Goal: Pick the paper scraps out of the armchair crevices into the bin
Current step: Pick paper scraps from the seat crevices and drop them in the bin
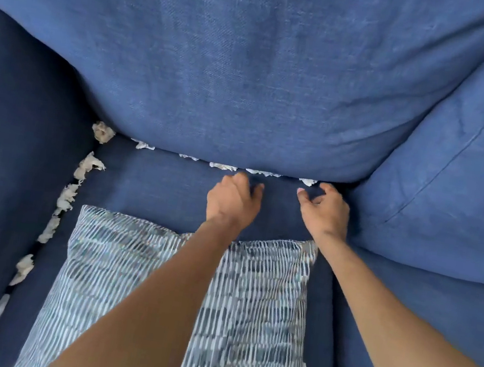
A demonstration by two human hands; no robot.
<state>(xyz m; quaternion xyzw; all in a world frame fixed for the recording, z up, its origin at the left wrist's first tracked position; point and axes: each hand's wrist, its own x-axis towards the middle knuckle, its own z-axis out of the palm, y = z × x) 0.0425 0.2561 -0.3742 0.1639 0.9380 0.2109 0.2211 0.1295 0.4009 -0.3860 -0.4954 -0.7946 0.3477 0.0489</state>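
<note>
Head view shows two lines of scraps wedged in the seams of a blue armchair (404, 299). One line, the far scraps (223, 166), runs left to right along the crevice where the seat (156, 183) meets the back cushion (251, 60). The other, the left scraps (66, 196), runs near to far along the crevice between the seat and the left armrest (6, 150). It ends at a bigger wad (103, 132) in the far left corner. All are white to off-white crumpled paper with torn, ragged edges; some carry faint grey marks. The far ones are mostly buried, with only small tips showing, while the left ones stand out more.

Both hands sit on the far part of the seat, just short of the far crevice. The left hand (233, 201) is half open, fingers loosely curled with the thumb out to the right, its fingertips just beside the far scraps and nothing in its hold. The right hand (323, 213) is also half open like a claw, thumb and fingers apart, empty, just beside the rightmost scrap (307, 181). Whether either touches paper cannot be told.

A striped pillow (248, 308) lies on the near seat under the forearms.
</note>
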